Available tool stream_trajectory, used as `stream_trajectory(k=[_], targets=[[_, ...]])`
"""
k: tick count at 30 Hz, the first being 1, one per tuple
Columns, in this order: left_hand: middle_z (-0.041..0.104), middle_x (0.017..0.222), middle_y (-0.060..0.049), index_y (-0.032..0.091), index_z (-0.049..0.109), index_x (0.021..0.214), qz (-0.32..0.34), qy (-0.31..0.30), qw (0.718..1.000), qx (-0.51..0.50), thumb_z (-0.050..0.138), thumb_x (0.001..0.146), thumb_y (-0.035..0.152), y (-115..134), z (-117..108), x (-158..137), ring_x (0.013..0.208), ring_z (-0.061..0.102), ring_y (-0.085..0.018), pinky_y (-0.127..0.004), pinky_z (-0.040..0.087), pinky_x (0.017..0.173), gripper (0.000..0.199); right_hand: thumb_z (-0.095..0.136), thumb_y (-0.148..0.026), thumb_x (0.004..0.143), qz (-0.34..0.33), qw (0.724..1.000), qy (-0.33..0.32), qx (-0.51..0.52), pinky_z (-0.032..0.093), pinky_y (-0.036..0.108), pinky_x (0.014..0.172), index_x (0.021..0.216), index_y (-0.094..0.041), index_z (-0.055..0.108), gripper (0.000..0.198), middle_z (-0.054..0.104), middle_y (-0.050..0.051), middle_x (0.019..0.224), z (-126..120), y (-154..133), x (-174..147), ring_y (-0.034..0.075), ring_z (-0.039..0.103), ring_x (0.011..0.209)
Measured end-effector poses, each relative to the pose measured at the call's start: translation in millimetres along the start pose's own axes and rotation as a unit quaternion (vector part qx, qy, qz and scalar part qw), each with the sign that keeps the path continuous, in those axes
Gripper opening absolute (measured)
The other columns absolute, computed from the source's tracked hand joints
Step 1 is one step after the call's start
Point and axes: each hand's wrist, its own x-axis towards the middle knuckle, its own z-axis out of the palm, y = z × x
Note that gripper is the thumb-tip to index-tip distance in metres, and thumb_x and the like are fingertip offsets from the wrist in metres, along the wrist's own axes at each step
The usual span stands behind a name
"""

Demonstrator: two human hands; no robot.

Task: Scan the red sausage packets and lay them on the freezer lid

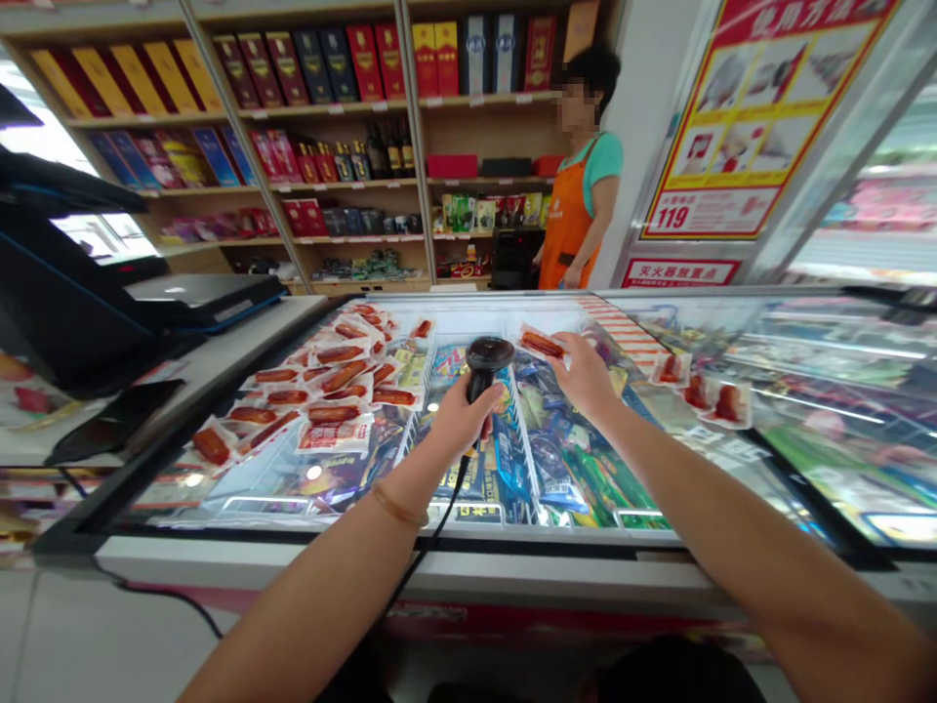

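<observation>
My left hand (463, 420) is wrapped round the handle of a black barcode scanner (489, 353), its head uppermost and its cable trailing down past my wrist. To the right, my right hand (584, 376) grips a clear-wrapped sausage pack (542, 342) by its right end, above the glass top of a chest freezer (256, 555). A heap of similar packs (343, 375) lies on the glass at the left, one with a red-and-white printed label (334, 435) facing up. Several more packs (697, 392) rest on the glass beyond my right forearm.
Frozen goods in wire baskets (523, 459) show through the glass. A counter (293, 317) with a black checkout machine (65, 264) adjoins the left side. Behind the freezer stand shelves (329, 107) of boxes and bottles, and a person in an orange apron (567, 220).
</observation>
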Motion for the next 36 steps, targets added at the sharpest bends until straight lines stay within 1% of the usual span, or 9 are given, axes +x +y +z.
stream_trajectory(k=[3, 6, 10, 15, 20, 24, 28, 32, 36], targets=[[0.057, 0.065, 0.003, 0.019, 0.051, 0.085, -0.019, 0.057, 0.997, -0.050, 0.069, 0.076, 0.048, 16.9, -4.6, 2.3, 0.035, 0.046, -0.006, -0.020, 0.033, 0.035, 0.036, 0.056, -0.025, 0.082, 0.054, 0.997, 0.010, 0.050, 0.046, 0.045, 0.094, 0.115, -0.016, 0.059, 0.034, 0.068, 0.014, 0.113, 13.9, -8.4, 9.9, 0.030, 0.061, 0.105], [0.059, 0.070, 0.002, 0.018, 0.050, 0.084, -0.003, 0.094, 0.993, -0.072, 0.069, 0.076, 0.047, 42.0, -27.2, 1.7, 0.035, 0.046, -0.005, -0.020, 0.033, 0.034, 0.035, 0.058, -0.028, 0.081, 0.062, 0.993, -0.008, 0.101, 0.047, 0.044, 0.093, 0.114, -0.017, 0.061, 0.035, 0.069, 0.011, 0.112, 30.8, -34.7, 33.2, 0.029, 0.063, 0.103], [0.055, 0.065, 0.005, 0.019, 0.050, 0.084, 0.038, 0.178, 0.981, -0.074, 0.069, 0.074, 0.047, 66.6, -88.7, 2.2, 0.037, 0.046, -0.006, -0.019, 0.034, 0.034, 0.035, 0.063, -0.029, 0.078, 0.044, 0.986, -0.038, 0.156, 0.048, 0.043, 0.091, 0.112, -0.017, 0.062, 0.036, 0.070, 0.010, 0.109, 67.3, -91.1, 80.5, 0.028, 0.064, 0.100], [0.051, 0.060, 0.006, 0.019, 0.050, 0.085, 0.099, 0.337, 0.935, -0.052, 0.068, 0.075, 0.043, 75.2, -177.5, -0.2, 0.038, 0.046, -0.007, -0.019, 0.035, 0.037, 0.032, 0.066, -0.021, 0.075, 0.019, 0.978, -0.106, 0.180, 0.047, 0.043, 0.095, 0.113, -0.016, 0.063, 0.038, 0.069, 0.011, 0.112, 129.4, -172.5, 133.9, 0.028, 0.064, 0.103], [0.053, 0.062, 0.005, 0.019, 0.050, 0.085, 0.069, 0.376, 0.922, -0.051, 0.064, 0.078, 0.041, 80.0, -222.4, -17.7, 0.039, 0.046, -0.007, -0.019, 0.035, 0.037, 0.028, 0.067, -0.018, 0.076, 0.066, 0.965, -0.172, 0.187, 0.048, 0.041, 0.096, 0.127, -0.015, 0.056, 0.052, 0.064, 0.013, 0.123, 180.8, -222.5, 148.1, 0.028, 0.063, 0.109], [0.054, 0.063, 0.006, 0.019, 0.049, 0.085, 0.048, 0.357, 0.931, -0.064, 0.065, 0.078, 0.041, 79.4, -222.3, -27.7, 0.039, 0.046, -0.006, -0.019, 0.035, 0.037, 0.028, 0.068, -0.019, 0.077, 0.046, 0.962, -0.177, 0.202, 0.043, 0.040, 0.103, 0.136, -0.016, 0.047, 0.063, 0.057, 0.014, 0.136, 199.9, -225.2, 141.9, 0.027, 0.056, 0.122], [0.053, 0.062, 0.006, 0.019, 0.049, 0.084, 0.044, 0.313, 0.944, -0.094, 0.066, 0.077, 0.042, 76.2, -200.6, -25.6, 0.038, 0.046, -0.006, -0.019, 0.035, 0.037, 0.030, 0.066, -0.024, 0.078, 0.007, 0.970, -0.165, 0.177, 0.039, 0.043, 0.107, 0.139, -0.015, 0.045, 0.064, 0.053, 0.015, 0.140, 192.2, -205.6, 136.8, 0.027, 0.052, 0.127], [0.054, 0.062, 0.005, 0.019, 0.050, 0.086, 0.023, 0.262, 0.957, -0.124, 0.068, 0.077, 0.043, 73.7, -160.3, -15.4, 0.039, 0.048, -0.006, -0.018, 0.037, 0.039, 0.032, 0.063, -0.026, 0.077, 0.017, 0.984, -0.133, 0.121, 0.040, 0.049, 0.104, 0.137, -0.016, 0.048, 0.062, 0.055, 0.015, 0.137, 163.0, -161.0, 123.7, 0.030, 0.051, 0.126], [0.055, 0.064, 0.005, 0.019, 0.051, 0.088, -0.002, 0.196, 0.971, -0.140, 0.069, 0.076, 0.043, 65.9, -106.2, -3.5, 0.040, 0.048, -0.005, -0.018, 0.037, 0.039, 0.032, 0.060, -0.029, 0.077, 0.042, 0.992, -0.098, 0.068, 0.041, 0.052, 0.100, 0.131, -0.019, 0.052, 0.055, 0.058, 0.014, 0.131, 121.6, -90.8, 90.4, 0.031, 0.051, 0.123]])
